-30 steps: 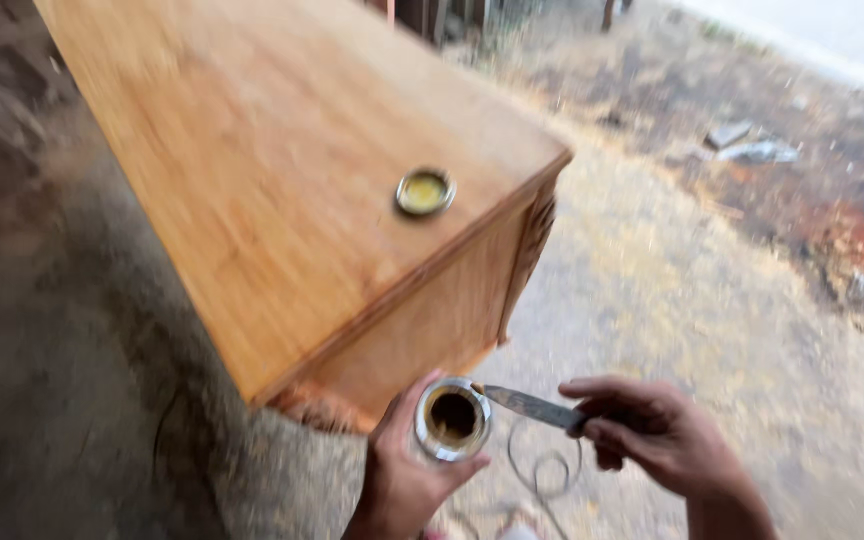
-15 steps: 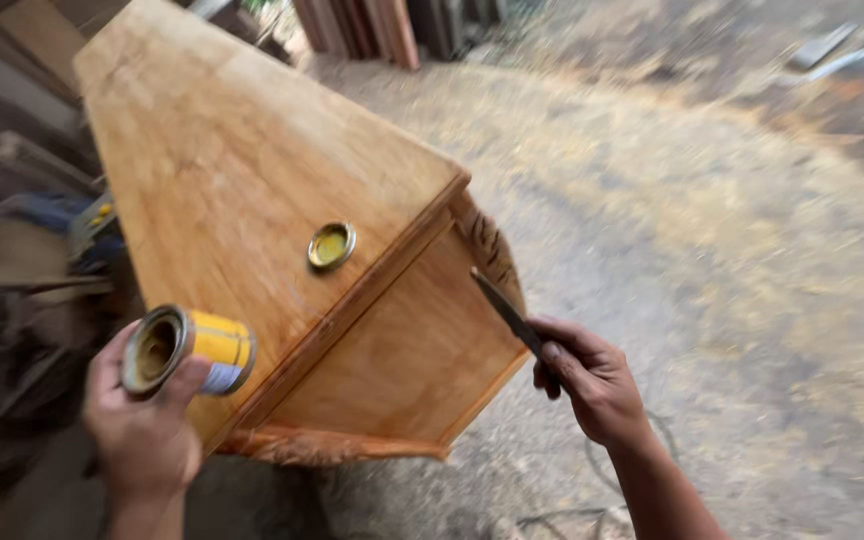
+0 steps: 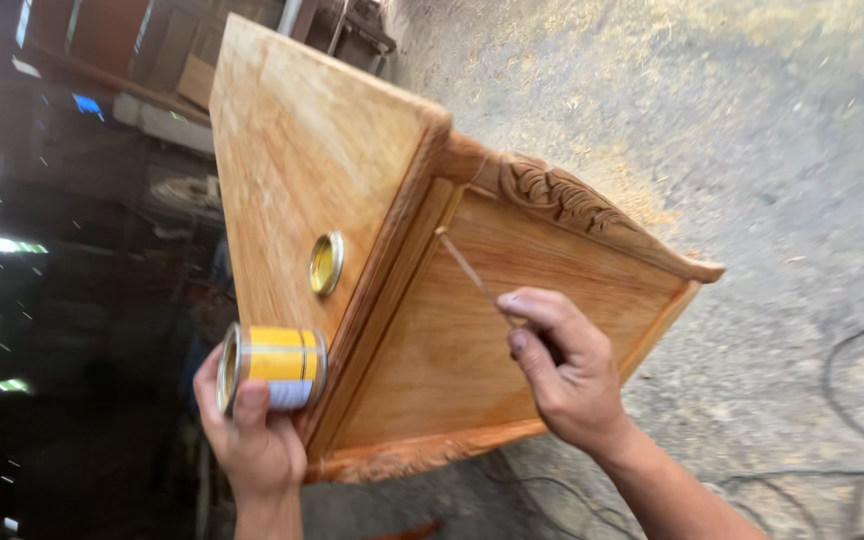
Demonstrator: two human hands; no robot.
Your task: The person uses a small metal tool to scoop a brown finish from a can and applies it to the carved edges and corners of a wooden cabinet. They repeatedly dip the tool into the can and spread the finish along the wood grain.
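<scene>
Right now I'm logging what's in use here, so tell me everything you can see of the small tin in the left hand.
The small tin is a short round can with a yellow body, a white band and a paler lower part, and a metal rim. It is open, with no lid on it, and lies tilted on its side, mouth facing left. Its contents cannot be seen. The left hand grips it from below, thumb on its side. It sits against the edge of the wooden cabinet, just below a round metal lid resting on the wood.
</scene>
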